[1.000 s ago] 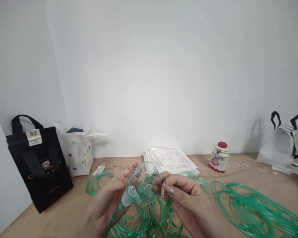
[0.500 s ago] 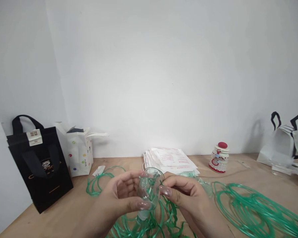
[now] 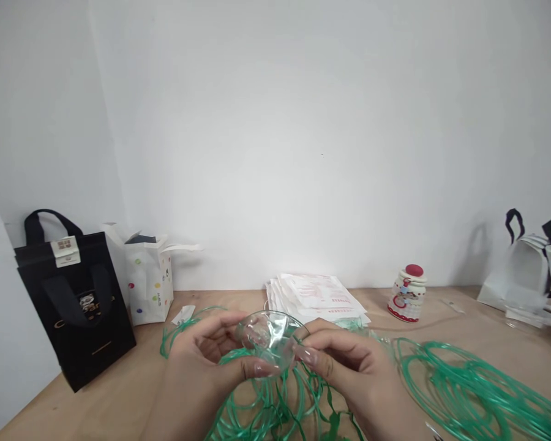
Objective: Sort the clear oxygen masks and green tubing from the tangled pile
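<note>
A clear plastic oxygen mask (image 3: 273,331) is held up between my two hands, above the table. My left hand (image 3: 213,358) curls round its left side, thumb along the near edge. At the right rim, my right hand (image 3: 344,361) pinches the mask between thumb and index finger, where a bit of green strap shows. Under the hands lies a loose tangle of green tubing (image 3: 252,404). Flat green straps (image 3: 333,422) hang or lie just right of it; their upper ends are partly hidden by my right hand.
A coil of green tubing (image 3: 468,373) spreads on the right. Behind my hands sit stacked printed white packets (image 3: 319,294). A red-lidded jar (image 3: 407,297) stands right of them. A black bag (image 3: 80,324) and a dotted white bag (image 3: 147,282) stand left; another white bag (image 3: 523,275) is far right.
The mask has turned and tilted, so its wide opening now shows broader and flatter. My left hand has shifted slightly left, while the right keeps its pinch at the rim.
</note>
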The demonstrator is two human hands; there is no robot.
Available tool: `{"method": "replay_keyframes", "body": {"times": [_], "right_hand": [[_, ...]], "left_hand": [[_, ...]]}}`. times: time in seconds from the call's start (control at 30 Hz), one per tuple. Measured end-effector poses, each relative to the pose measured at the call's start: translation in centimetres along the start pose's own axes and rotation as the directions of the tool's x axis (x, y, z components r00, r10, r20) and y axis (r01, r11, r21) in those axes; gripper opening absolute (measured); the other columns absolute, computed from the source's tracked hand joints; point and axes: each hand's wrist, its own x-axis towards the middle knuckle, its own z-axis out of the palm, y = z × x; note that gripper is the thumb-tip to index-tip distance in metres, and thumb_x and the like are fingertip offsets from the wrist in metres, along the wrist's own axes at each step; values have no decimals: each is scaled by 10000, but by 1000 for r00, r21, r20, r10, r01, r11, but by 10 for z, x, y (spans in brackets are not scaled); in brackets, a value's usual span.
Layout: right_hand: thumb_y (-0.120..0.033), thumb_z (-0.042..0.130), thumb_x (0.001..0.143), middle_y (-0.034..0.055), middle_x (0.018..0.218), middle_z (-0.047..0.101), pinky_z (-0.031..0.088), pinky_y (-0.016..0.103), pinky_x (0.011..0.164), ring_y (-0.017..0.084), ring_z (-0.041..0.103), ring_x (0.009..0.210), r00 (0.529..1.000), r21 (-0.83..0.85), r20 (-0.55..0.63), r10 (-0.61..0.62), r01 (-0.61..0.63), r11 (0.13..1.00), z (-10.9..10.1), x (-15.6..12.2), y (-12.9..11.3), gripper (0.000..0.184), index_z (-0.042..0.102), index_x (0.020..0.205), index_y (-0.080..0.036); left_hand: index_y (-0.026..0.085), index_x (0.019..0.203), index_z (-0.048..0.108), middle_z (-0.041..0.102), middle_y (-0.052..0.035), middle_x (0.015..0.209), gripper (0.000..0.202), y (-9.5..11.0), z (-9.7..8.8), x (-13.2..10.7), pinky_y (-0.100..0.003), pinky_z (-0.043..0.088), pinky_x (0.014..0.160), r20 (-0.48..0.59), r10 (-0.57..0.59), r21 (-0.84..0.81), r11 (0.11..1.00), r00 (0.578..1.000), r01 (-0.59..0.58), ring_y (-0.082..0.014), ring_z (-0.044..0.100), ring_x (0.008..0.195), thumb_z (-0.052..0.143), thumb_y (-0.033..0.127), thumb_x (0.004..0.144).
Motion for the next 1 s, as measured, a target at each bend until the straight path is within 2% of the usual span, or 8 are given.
{"method": "replay_keyframes", "body": {"times": [0.13,0.37,0.43,0.57,0.63,0.77,0.87,1.0], "right_hand": [[-273,672,737,33,764,655,463,294,744,185,587,769,999,-79,-12,-49,48,996,-1,-1,-1,76,715,691,-229],[-296,683,728,40,809,685,480,297,741,193,607,811,993,154,-96,-64,78,985,-1,4,2,87,706,687,-222],[-313,684,728,46,926,682,470,315,799,206,596,907,989,177,-132,-60,83,981,-3,5,2,87,704,709,-231],[-299,655,760,13,783,634,467,274,718,169,574,793,907,-75,-323,-270,260,963,-7,4,2,76,677,707,-249],[-265,625,785,8,661,582,453,266,625,161,544,668,903,-245,-264,-340,279,929,-7,0,0,92,675,710,-245],[-222,580,813,21,691,575,430,254,561,156,540,634,947,-392,-14,-321,290,873,0,-7,-2,109,687,807,-235],[-227,531,840,21,696,544,418,249,560,151,537,646,960,-468,35,-276,260,844,6,-8,1,138,661,795,-212],[-225,477,865,11,692,514,412,255,605,146,522,661,968,-525,71,-242,243,816,9,-7,3,184,605,735,-200]], "left_hand": [[171,666,726,730,8,645,382,-2,0,2,-209,563,555,28,-3,-20,1000,1000,3,-169,672,616,787,-52,362],[201,847,752,751,-49,797,352,-14,-5,11,-213,531,708,353,-100,-217,958,930,185,-165,674,756,789,80,519],[200,799,756,749,-42,723,314,-17,-7,13,-204,531,655,354,-107,-199,962,929,187,-147,668,680,794,76,513],[181,649,742,735,-22,622,198,-20,-5,12,-213,538,605,118,-43,-124,991,992,58,-152,665,617,796,59,502],[192,644,745,736,-17,640,198,-20,-3,12,-244,547,626,39,9,-77,997,999,-6,-170,669,632,793,62,502],[229,699,764,699,-11,682,215,-23,-5,13,-231,523,614,108,237,172,952,965,-253,-171,635,670,772,83,542],[259,778,764,677,-21,707,208,-24,-7,11,-225,491,628,193,336,356,851,922,-385,-181,613,719,735,120,626],[291,809,756,671,-18,728,208,-25,-5,6,-239,462,661,254,365,424,790,896,-443,-196,603,740,696,139,681]]}}
